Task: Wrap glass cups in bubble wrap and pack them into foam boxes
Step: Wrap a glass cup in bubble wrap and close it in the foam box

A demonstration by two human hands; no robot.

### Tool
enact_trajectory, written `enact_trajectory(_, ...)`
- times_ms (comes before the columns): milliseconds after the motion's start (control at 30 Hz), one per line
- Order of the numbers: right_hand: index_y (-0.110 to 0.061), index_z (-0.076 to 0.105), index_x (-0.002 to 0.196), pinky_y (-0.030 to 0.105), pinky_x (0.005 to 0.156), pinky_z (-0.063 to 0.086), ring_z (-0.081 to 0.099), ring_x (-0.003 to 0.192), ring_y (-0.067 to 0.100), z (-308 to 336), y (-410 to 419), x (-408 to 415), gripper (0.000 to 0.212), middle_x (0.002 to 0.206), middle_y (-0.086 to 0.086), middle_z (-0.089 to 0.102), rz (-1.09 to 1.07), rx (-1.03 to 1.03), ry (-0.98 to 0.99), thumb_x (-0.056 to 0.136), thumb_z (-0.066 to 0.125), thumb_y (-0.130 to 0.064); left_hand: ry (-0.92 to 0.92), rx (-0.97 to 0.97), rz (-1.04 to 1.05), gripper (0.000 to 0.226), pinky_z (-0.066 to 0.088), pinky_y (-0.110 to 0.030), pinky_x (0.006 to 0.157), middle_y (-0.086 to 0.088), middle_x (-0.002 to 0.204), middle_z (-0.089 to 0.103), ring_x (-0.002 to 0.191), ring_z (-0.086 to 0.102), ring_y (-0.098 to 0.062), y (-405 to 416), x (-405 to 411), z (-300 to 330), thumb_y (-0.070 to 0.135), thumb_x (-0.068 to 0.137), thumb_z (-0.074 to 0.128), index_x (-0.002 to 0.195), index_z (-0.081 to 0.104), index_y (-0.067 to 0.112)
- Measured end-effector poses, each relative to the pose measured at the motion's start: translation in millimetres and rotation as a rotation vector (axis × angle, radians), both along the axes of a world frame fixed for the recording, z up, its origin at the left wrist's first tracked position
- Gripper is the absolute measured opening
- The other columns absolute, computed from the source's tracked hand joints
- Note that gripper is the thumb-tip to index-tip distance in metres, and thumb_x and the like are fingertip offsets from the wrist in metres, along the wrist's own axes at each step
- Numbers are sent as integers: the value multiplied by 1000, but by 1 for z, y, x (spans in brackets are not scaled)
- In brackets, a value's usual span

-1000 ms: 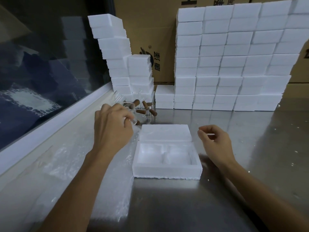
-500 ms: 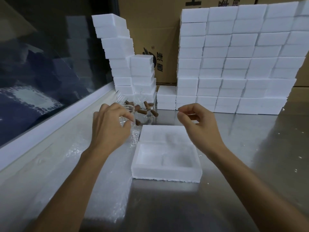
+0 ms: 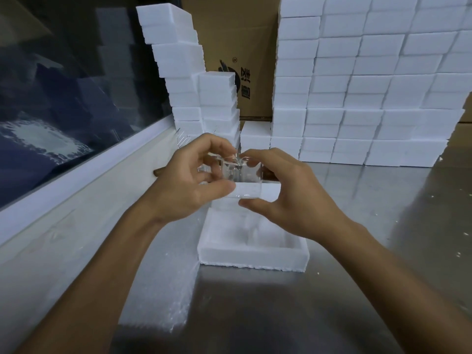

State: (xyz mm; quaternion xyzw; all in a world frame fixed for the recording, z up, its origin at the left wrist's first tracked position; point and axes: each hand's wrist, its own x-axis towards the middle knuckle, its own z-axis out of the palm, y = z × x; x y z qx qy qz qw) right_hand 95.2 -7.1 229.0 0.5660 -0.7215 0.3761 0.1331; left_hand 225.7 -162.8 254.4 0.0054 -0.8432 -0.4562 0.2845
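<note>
Both hands hold a clear glass cup (image 3: 237, 175) in the air above the far end of the open foam box (image 3: 252, 254): the left hand (image 3: 189, 185) curls round its left side, thumb along the lower edge, and the right hand (image 3: 286, 198) pinches it between thumb below and fingers at the rim. The cup is bare, no wrap on it yet. Main risk, as judged: the glass is smooth and held mostly by fingertips, so a slip during any change of grip would likely drop it onto the steel table (image 3: 357, 277) or the box edge and chip it. A second risk: the cup is transparent against white foam, so its outline is hard to read and its exact tilt cannot be told. The bubble wrap (image 3: 163, 290) lies flat on the table to the left of the box, under the left forearm; the arm would need to lift clear before a sheet can be pulled free. The box lid (image 3: 265, 191) lies just beyond the box, partly hidden by the hands. Behind them a brown stick-like piece (image 3: 158, 172) shows at the left; what it belongs to cannot be told. Stacked foam boxes (image 3: 357, 98) form a wall at the back, and a leaning stack (image 3: 184, 72) stands close on the left; a wide arm swing could topple it. A cardboard carton (image 3: 237, 47) stands behind.
</note>
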Motion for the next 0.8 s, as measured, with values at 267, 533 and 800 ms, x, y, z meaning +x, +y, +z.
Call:
enact_trajectory(267,-30,54,123,30,88,53,55,96,4,7,10,-2,57,111,-16,57,-25,-3,-28,74,84,-28,-246,-209,161,66,59,-29,77,17,120,56,100,62,-8,-14,0,-6,23,72,87,122,52,50)
enact_trajectory(533,-37,51,104,31,86,54,60,96,8,16,23,1,49,105,-16,60,-20,-2,-133,70,86,-26,-792,-381,740,36,48,-33,68,-1,91,65,81,60,-20,-62,5,-43,53,82,70,93,61,20)
enact_trajectory(800,-40,47,97,20,80,54,62,91,-2,25,28,7,48,101,-22,60,11,43,-160,70,86,-34,-1043,-423,736,53,48,-36,87,-8,121,62,106,59,-28,-62,1,-58,60,87,60,117,59,16)
